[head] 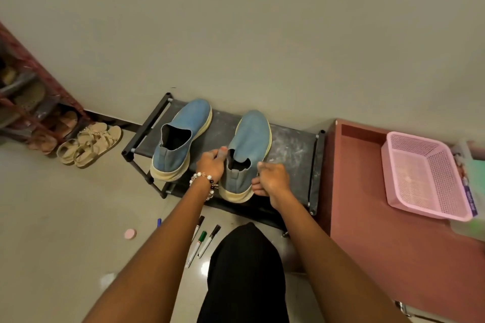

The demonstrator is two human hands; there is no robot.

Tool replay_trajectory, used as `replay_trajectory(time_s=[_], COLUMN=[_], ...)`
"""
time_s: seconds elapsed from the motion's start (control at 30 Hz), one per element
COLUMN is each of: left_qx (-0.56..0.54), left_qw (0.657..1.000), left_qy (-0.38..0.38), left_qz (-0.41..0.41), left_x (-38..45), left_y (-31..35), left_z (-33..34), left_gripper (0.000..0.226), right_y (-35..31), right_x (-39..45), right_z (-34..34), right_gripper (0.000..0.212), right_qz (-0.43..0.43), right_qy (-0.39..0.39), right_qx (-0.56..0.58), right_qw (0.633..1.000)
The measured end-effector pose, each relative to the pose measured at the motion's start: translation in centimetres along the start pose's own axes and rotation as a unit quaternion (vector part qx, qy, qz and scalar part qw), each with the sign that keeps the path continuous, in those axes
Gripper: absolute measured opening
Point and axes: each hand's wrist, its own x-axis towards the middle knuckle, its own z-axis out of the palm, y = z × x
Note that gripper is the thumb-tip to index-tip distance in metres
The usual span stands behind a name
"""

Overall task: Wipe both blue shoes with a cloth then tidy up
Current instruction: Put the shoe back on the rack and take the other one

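Observation:
Two blue slip-on shoes with cream soles stand on a low black shoe rack point(294, 149) against the wall. The left shoe point(181, 136) stands free, toe toward the wall. My left hand point(211, 164), with a bead bracelet on the wrist, grips the left side of the right shoe point(249, 144) at its collar. My right hand point(273, 181) holds that shoe's right side near the heel, fingers curled under its edge. No cloth is visible.
A pink plastic basket point(422, 176) sits on a reddish-brown cabinet point(380, 244) to the right. Several markers point(202, 241) and a pink round lid point(130, 233) lie on the tiled floor. Beige sandals point(89, 144) and another shoe shelf point(29, 102) are at the left. My dark-clothed knee point(246, 270) is below.

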Motion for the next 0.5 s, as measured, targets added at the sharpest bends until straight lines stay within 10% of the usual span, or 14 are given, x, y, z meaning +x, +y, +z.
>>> replay_trajectory(time_s=[0.17,0.33,0.5], left_qx=[-0.041,0.033,0.02], left_qw=[0.985,0.92,0.971], left_qy=[0.15,0.383,0.089], left_qz=[0.08,0.072,-0.223], left_x=[-0.8,0.9,2.9], left_y=[-0.4,0.2,-0.4], left_z=[-4.0,-10.9,-12.8], left_gripper=[0.022,0.028,0.077], right_y=[-2.1,-5.4,-4.3], right_x=[-0.9,-1.0,2.3], right_z=[1.6,7.8,13.7], right_gripper=[0.039,0.034,0.037], right_qz=[-0.177,-0.254,-0.146], right_qy=[0.148,-0.003,-0.202], right_qx=[-0.121,-0.032,-0.089], right_qw=[0.965,0.967,0.964])
